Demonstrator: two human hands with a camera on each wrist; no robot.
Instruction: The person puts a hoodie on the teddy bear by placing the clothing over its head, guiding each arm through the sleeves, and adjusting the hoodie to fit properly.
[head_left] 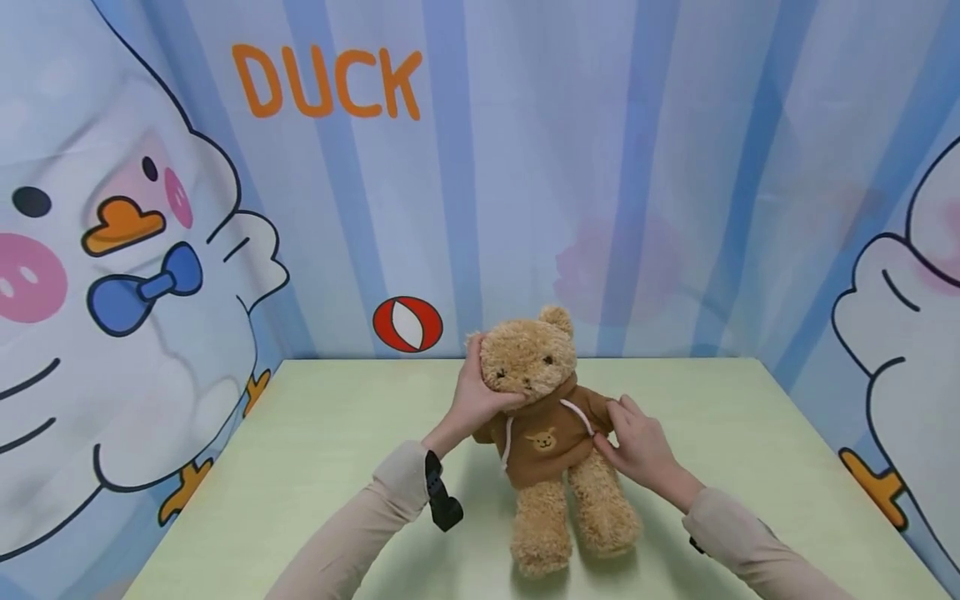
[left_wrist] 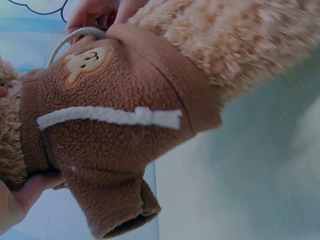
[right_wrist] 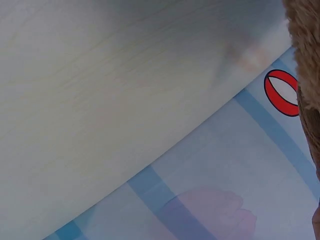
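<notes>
A tan teddy bear (head_left: 525,358) in a brown hoodie (head_left: 551,425) is propped upright on the table, slightly tilted. The person's left hand (head_left: 480,392) grips it at the head and neck, thumb across under the face. At the bear's other side, the right hand (head_left: 645,446) pinches the hoodie's sleeve, close to the hem. White drawstrings (left_wrist: 110,116) hang down the front, beside an embroidered bear face (left_wrist: 86,65). The near sleeve (left_wrist: 117,205) shows a dark cuff opening in the left wrist view. Only the bear's fur (right_wrist: 306,50) shows at the right wrist view's edge.
The pale green table (head_left: 337,467) meets a blue striped curtain (head_left: 525,167) at the back. Printed on the cloth are ducks, a red ball (head_left: 408,324) and orange lettering. A black strap (head_left: 442,496) hangs at the left wrist.
</notes>
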